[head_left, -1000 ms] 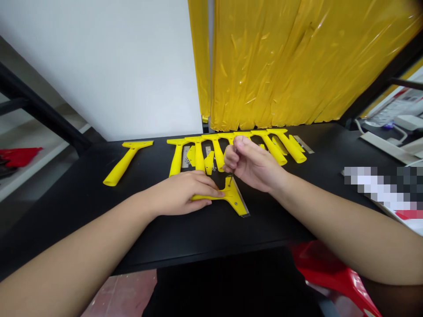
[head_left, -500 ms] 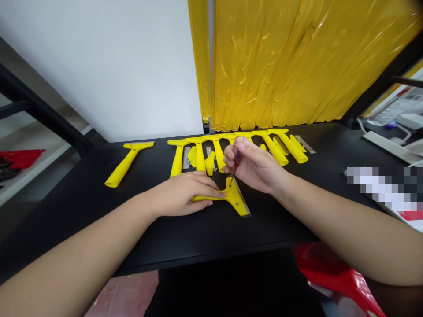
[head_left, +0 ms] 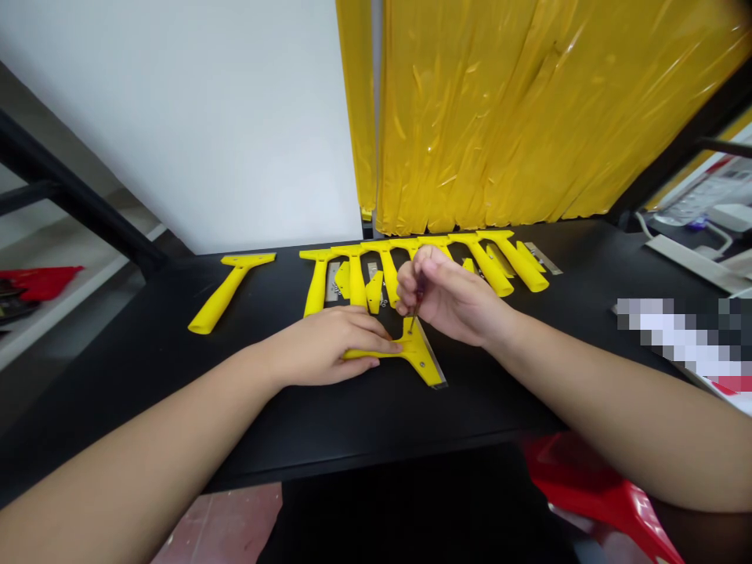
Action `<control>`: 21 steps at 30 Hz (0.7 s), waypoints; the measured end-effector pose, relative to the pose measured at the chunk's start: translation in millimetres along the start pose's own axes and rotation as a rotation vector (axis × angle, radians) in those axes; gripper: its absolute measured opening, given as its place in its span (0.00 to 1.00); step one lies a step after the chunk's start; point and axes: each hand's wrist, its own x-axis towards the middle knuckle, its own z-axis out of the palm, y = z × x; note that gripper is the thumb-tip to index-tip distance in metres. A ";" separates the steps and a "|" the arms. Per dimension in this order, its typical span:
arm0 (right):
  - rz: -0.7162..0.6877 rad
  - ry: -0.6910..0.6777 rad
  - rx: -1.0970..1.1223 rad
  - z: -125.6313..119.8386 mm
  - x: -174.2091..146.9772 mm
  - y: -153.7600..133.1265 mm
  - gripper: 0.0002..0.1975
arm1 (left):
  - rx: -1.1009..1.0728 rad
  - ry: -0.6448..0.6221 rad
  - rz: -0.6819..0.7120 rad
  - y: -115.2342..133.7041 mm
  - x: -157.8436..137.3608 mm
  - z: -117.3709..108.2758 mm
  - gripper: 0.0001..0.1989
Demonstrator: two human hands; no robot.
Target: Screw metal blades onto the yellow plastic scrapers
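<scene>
A yellow scraper lies on the black tabletop, its metal blade edge facing right and two screws showing in its head. My left hand is closed over the scraper's handle and presses it to the table. Above the head, my right hand grips a small screwdriver, mostly hidden by the fingers. The screwdriver's tip meets the upper screw. Behind my hands stands a row of yellow scraper handles, with yellow cover plates, metal blades and tiny screws between them.
One more yellow scraper handle lies apart at the left. A white panel and yellow plastic sheeting rise behind the black table. Black frame posts flank it. A red object is below at the right.
My right-hand fingers have shifted very slightly around the screwdriver, whose tip stays at the upper screw. My left hand and the scraper keep their places.
</scene>
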 end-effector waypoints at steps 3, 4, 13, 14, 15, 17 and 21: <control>0.013 -0.019 -0.006 -2.0 2.5 -0.3 0.17 | 0.008 -0.015 -0.014 0.1 -0.1 -0.6 0.22; 0.025 -0.032 0.005 -2.6 2.9 -0.2 0.17 | 0.011 -0.016 -0.016 0.2 -0.2 -0.7 0.22; -0.004 -0.014 0.063 -5.3 1.3 -0.3 0.13 | -0.010 0.009 -0.037 -2.3 -3.7 1.3 0.20; -0.007 -0.011 0.063 -6.6 2.1 -0.4 0.14 | -0.023 0.019 -0.038 -2.0 -3.9 1.4 0.20; -0.003 -0.018 0.064 -7.9 2.9 -0.4 0.15 | -0.039 0.029 -0.038 -1.5 -3.8 1.6 0.20; 0.020 -0.053 0.066 -9.7 3.9 0.0 0.16 | -0.070 0.046 -0.039 0.0 -3.1 2.5 0.20; 0.031 -0.094 0.070 -8.9 2.9 0.8 0.15 | -0.065 0.079 -0.052 3.0 -1.4 0.3 0.18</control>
